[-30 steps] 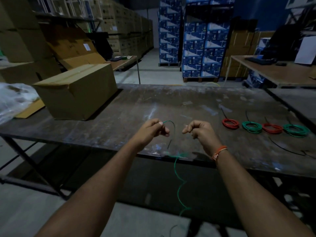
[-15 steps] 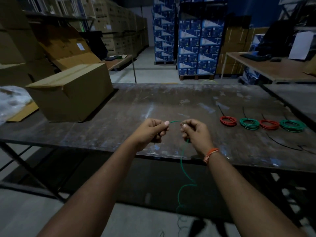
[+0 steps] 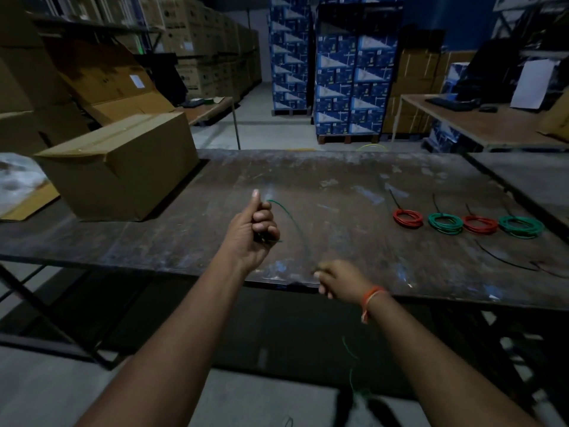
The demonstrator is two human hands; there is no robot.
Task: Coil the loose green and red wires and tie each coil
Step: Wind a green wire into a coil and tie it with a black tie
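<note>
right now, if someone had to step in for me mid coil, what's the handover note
Left hand: gripping the start of the green wire, thumb up, above the table.
Right hand: pinching the same wire at the table's near edge; the rest trails to the floor.
Done: four tied coils in a row at the right, red coil, green coil, second red coil, second green coil.
Left: wind this green wire into a coil and tie it; loose black ties lie near the coils.

Bare table (image 3: pixel 308 180) between cardboard box (image 3: pixel 123 171) and four coils (image 3: pixel 468 223)
</note>
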